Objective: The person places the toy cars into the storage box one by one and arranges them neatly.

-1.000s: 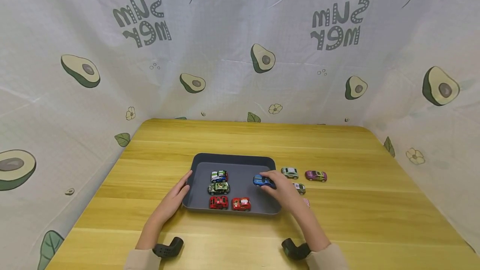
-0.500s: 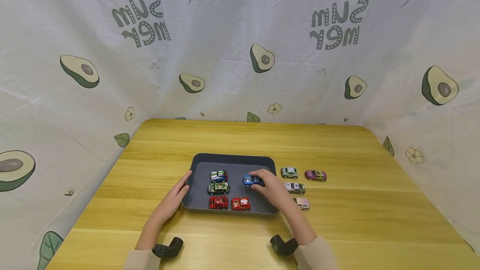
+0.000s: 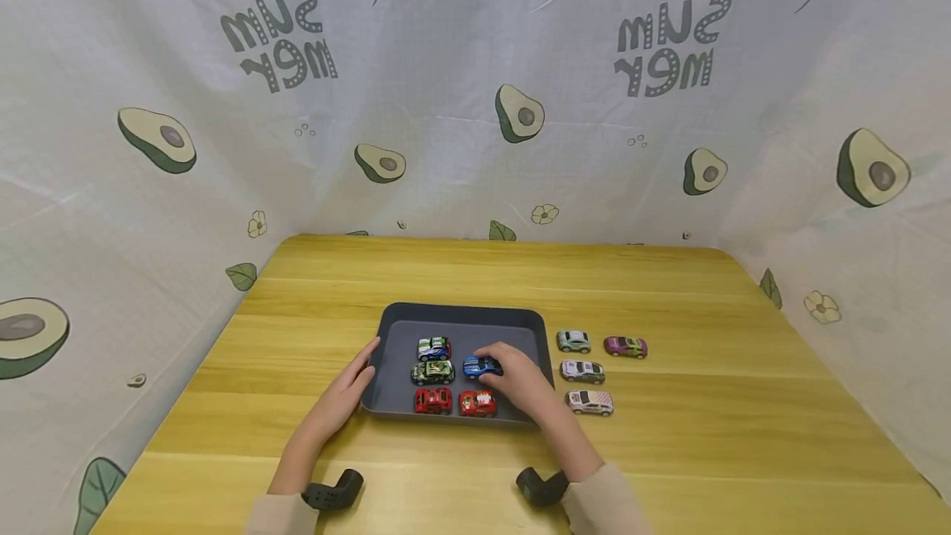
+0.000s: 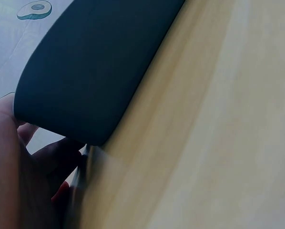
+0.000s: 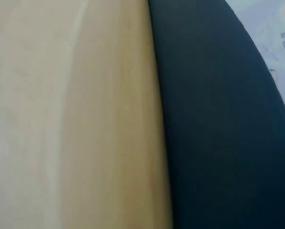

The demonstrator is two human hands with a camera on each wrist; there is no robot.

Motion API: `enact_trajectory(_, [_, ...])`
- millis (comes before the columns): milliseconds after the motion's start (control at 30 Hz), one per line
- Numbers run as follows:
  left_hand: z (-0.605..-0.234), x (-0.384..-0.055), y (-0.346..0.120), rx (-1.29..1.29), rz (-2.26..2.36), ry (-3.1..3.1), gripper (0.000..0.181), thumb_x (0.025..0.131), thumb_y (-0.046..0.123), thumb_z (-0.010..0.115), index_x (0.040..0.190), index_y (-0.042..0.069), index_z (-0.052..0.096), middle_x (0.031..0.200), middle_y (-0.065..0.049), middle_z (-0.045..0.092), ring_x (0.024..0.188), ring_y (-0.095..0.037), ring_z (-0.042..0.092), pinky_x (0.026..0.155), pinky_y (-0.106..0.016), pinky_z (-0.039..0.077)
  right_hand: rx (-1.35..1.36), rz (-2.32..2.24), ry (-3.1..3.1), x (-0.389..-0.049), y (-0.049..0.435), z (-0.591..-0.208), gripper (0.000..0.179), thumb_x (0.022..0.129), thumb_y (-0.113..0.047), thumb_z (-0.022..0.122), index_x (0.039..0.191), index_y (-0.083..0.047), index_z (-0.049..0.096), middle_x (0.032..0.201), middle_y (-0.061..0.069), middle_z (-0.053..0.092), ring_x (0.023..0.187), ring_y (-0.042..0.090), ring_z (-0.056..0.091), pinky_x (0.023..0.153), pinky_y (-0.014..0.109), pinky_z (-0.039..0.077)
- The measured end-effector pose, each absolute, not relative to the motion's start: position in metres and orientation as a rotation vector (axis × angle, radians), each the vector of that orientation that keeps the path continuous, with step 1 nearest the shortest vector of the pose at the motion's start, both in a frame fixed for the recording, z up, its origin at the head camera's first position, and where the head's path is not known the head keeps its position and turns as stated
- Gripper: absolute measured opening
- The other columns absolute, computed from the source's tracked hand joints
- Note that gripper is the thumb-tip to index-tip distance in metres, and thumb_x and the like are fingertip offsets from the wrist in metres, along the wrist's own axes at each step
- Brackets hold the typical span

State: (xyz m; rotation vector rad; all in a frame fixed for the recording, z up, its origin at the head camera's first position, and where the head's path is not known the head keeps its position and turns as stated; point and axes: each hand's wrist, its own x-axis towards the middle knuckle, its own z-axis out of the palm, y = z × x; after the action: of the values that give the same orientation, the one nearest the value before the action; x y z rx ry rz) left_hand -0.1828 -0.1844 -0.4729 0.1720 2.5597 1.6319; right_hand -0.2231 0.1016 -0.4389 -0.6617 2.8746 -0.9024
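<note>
In the head view my right hand point(image 3: 518, 376) pinches a blue toy car point(image 3: 481, 366) between thumb and fingers, inside the dark grey tray point(image 3: 464, 314). To its left a white, blue and green toy car point(image 3: 434, 348) and a camouflage-green toy car point(image 3: 433, 371) sit one behind the other. Nearer the front wall are a red toy car point(image 3: 433, 400) and a red-and-white toy car point(image 3: 477, 403). My left hand point(image 3: 345, 387) rests against the tray's left side with fingers fairly straight. The right wrist view shows the tray wall point(image 5: 218, 124) but no hand.
Right of the tray, on the wooden table point(image 3: 713, 370), stand a pale green toy car point(image 3: 574, 341), a purple toy car point(image 3: 626, 346), a silver toy car point(image 3: 583, 371) and a white-and-pink toy car point(image 3: 590, 402). A printed curtain point(image 3: 446, 106) hangs behind.
My right hand has carried the blue toy car left across the tray and a little toward the front. The cars on the right have come into full view. My left hand stays put.
</note>
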Motion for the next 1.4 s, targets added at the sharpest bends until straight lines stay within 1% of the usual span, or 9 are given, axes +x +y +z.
enact_trajectory(300, [-0.474,-0.184,-0.185,0.183,1.633,2.565,0.049,0.099,0.033,0.034,0.146,0.024,0.021,0.153,-0.01,0.016,0.14,-0.033,0.015,0.112,-0.053,0.014,-0.679,-0.877,2.832,-0.224,0.098,-0.442,0.033,0.081,-0.018,0.067,0.113,-0.011,0.062,0.111,0.008,0.061,0.105,0.027,0.057,0.086,0.044,0.048])
enact_trajectory(533, [-0.474,-0.183,-0.185,0.179,1.63,2.563,0.049,0.099,0.032,0.034,0.145,0.025,0.021,0.153,-0.01,0.016,0.14,-0.033,0.015,0.112,-0.053,0.014,-0.7,-0.837,2.853,-0.225,0.095,-0.444,0.033,0.081,-0.019,0.067,0.112,-0.01,0.063,0.109,0.008,0.062,0.103,0.027,0.058,0.085,0.043,0.049])
enact_trajectory(967, [-0.473,-0.182,-0.184,0.171,1.628,2.567,0.049,0.099,0.033,0.035,0.145,0.025,0.022,0.153,-0.01,0.017,0.139,-0.033,0.017,0.112,-0.052,0.014,-0.715,-0.836,2.821,-0.226,0.099,-0.443,0.034,0.083,-0.019,0.065,0.115,-0.009,0.061,0.112,0.01,0.06,0.106,0.027,0.056,0.088,0.043,0.047])
enact_trajectory(1200, [-0.474,-0.182,-0.184,0.167,1.622,2.573,0.049,0.099,0.032,0.034,0.145,0.024,0.022,0.153,-0.01,0.017,0.139,-0.033,0.017,0.112,-0.053,0.014,-0.711,-0.84,2.872,-0.22,0.108,-0.44,0.036,0.083,-0.023,0.065,0.117,-0.012,0.06,0.117,0.007,0.06,0.112,0.028,0.054,0.093,0.044,0.045])
enact_trajectory(1400, [-0.473,-0.182,-0.184,0.163,1.624,2.574,0.048,0.099,0.032,0.034,0.145,0.025,0.023,0.152,-0.01,0.017,0.139,-0.033,0.017,0.112,-0.053,0.014,-0.721,-0.855,2.922,-0.217,0.116,-0.438,0.033,0.082,-0.022,0.066,0.113,-0.013,0.062,0.113,0.005,0.061,0.108,0.026,0.056,0.091,0.043,0.046])
